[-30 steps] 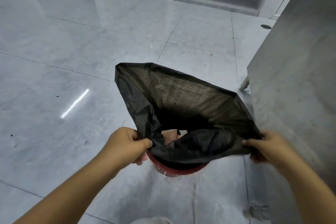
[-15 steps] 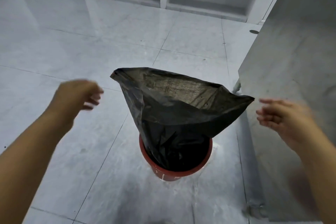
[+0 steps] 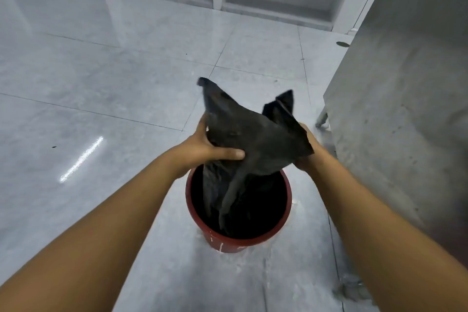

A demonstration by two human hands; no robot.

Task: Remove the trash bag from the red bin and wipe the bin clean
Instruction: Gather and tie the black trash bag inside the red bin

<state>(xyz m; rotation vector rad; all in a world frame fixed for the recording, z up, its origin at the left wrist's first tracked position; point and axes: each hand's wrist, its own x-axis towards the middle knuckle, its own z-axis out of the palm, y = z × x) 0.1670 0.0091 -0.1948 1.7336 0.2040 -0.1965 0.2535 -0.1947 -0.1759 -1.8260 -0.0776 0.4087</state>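
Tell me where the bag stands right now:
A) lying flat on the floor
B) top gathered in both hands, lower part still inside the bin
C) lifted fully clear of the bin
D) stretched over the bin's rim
B: the left hand and right hand bunch the top of the black trash bag, while its lower part hangs inside the red bin.

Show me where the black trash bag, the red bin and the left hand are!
black trash bag [image 3: 255, 144], head view, on the gathered upper part.
red bin [image 3: 228, 243], head view, on the near outer wall.
left hand [image 3: 202, 148], head view, on the back of the hand.
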